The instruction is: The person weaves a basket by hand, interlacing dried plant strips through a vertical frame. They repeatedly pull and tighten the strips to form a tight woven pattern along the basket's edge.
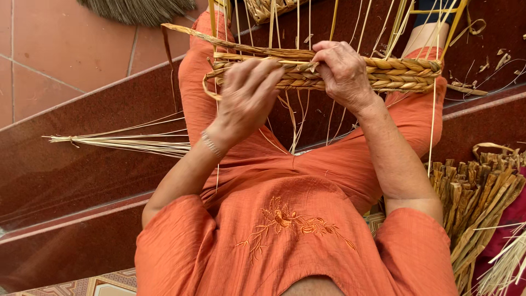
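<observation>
A band of thick braided straw (402, 74) stretches across my knees, with thin pale strands standing up from it and hanging below. My left hand (247, 94) presses its fingers over the left part of the braid. My right hand (343, 72) pinches the braid near its middle, fingertips tucked into the weave. Both forearms reach out from orange sleeves over my orange trousers.
I sit on dark red polished steps (82, 164). A loose bunch of thin straw (126, 142) lies on the step at left. A thick bundle of dried stalks (476, 186) rests at my right. Part of a woven piece (266, 8) and a broom head (137, 10) sit at the top.
</observation>
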